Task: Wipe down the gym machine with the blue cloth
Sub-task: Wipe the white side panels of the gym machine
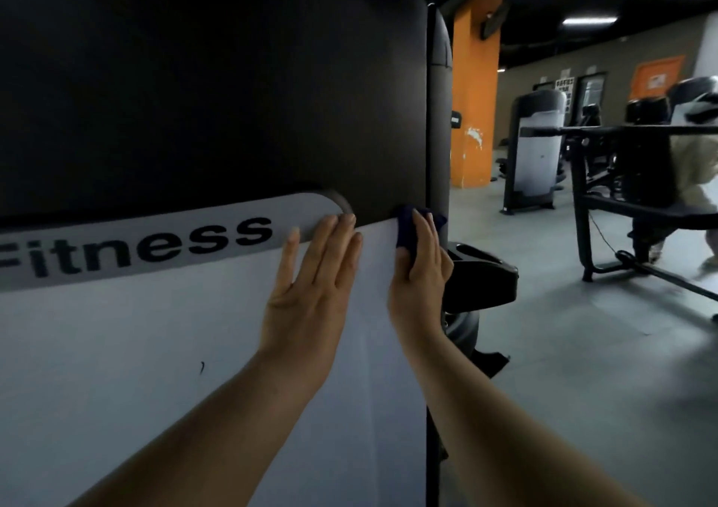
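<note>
A large gym machine (217, 351) fills the left half of the view: its side panel is dark above and pale grey below, with a lighter band running across it that carries black lettering ending in "itness" (140, 248).

The left hand (311, 289) lies flat against the pale panel, just below the rounded right end of the lettered band, with its fingers straight and close together and the fingertips reaching onto the band. Its grip is released; it holds nothing and only presses on the surface.

The right hand (421, 273) is at the right edge of the panel, near where the dark upper part meets the pale lower part. Its fingers are curled round the blue cloth (408, 230), which is bunched against the panel edge and shows above and to the left of the fingers. So this grip is grasping the cloth, and the cloth touches the machine right at that edge.

Just to the right of the right hand, a black moulded holder (481, 277) juts out from the machine's frame.

Beyond, over a grey floor (582, 370), stand an orange pillar (476, 90), another grey-and-black machine (538, 152) and a black metal frame (629, 203). At the far right a person in light clothing (695, 180) is partly visible and blurred.
</note>
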The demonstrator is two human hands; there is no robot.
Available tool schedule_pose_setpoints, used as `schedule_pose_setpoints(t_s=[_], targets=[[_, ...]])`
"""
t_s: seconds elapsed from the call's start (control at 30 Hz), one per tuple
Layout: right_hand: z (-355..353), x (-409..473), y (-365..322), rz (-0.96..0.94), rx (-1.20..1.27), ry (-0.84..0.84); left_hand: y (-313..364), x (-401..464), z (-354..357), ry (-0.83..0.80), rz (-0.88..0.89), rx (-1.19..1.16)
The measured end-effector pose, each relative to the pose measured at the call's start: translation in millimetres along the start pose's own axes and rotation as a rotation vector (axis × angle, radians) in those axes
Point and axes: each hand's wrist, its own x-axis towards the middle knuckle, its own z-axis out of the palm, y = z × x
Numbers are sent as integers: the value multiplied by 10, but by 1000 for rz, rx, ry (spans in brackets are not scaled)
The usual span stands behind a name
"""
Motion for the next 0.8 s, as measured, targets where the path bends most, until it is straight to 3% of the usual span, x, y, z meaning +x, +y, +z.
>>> schedule_pose_setpoints(t_s=[0.17, 0.3, 0.47, 0.6, 0.8], targets=[[-11, -299, 82, -117, -91, -79, -10, -110, 89, 69, -164, -112], [-53, -17, 64, 1, -20, -21, -12, -145, 118, 57, -180, -121], [25, -437, 49, -171, -133, -133, -15, -206, 99, 31, -193, -117], [42, -266, -41, -58, -42, -72, -59, -257, 85, 27, -190, -133], [87, -485, -102, -188, -127, -132, -112, -292, 127, 11, -173, -145]])
